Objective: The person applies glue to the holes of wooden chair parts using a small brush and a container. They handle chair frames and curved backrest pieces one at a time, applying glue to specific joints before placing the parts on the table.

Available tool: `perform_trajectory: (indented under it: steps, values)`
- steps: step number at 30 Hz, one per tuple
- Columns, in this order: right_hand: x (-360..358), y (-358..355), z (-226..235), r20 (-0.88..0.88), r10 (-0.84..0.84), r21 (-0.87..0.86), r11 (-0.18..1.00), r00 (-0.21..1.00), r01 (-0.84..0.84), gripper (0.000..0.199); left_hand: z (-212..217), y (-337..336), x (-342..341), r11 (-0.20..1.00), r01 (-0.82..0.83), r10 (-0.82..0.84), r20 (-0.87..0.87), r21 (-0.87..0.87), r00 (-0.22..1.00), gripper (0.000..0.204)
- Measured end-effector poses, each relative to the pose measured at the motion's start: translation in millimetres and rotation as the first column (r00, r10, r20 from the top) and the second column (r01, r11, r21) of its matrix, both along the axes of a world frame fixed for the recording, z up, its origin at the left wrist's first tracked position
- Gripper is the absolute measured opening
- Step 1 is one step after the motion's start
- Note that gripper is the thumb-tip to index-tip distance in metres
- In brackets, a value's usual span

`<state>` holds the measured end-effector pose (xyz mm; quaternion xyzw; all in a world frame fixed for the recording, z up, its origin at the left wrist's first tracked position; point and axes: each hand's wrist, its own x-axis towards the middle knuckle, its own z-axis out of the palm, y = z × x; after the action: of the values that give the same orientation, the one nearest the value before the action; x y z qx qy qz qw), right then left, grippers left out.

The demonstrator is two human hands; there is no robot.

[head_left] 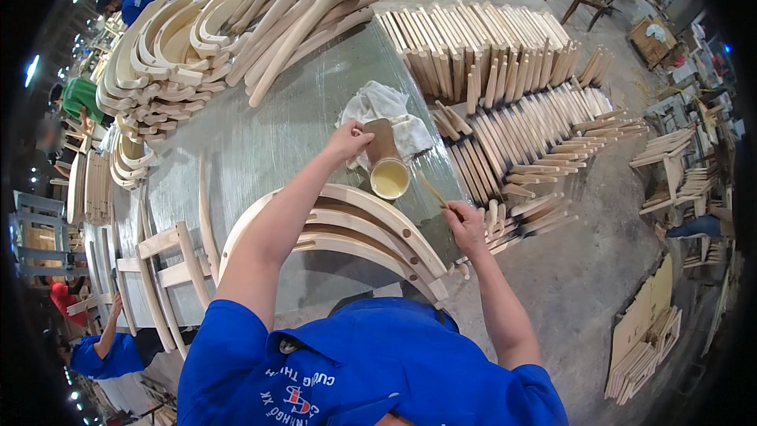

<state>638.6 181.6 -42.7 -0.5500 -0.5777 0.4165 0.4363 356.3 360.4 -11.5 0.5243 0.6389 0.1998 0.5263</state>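
Over at the grey bench (pixel 315 114), the person's left hand (pixel 349 143) pinches a brown cylindrical cup (pixel 383 140) of pale yellow liquid (pixel 389 180), tipped towards them beside a crumpled white cloth (pixel 408 132). The right hand (pixel 465 226) pinches a thin tan stick (pixel 431 189); curved pale wooden pieces (pixel 371 229) lie nearer.

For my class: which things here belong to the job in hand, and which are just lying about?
Job: brown container (left hand), thin stick (right hand); probably white cloth, nearest curved pieces.
Apparently lying about: stacked sticks, far curved pile, tan board.
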Motion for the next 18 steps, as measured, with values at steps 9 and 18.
perform_trajectory:
  steps: [9, 18]
  values:
    - [40, 11, 35, -0.488, -0.050, -0.025, 0.999, 0.871, 0.044, 0.031, -1, 5, 26, 0.828, 0.102, 0.046, -0.249, 0.551, 0.967, 0.030]
    - [56, 24, 106, -0.570, 0.118, 0.182, 0.983, 0.813, -0.015, 0.022, 8, -21, 38, 0.955, 0.012, 0.064, 0.245, -0.297, 0.967, 0.028]
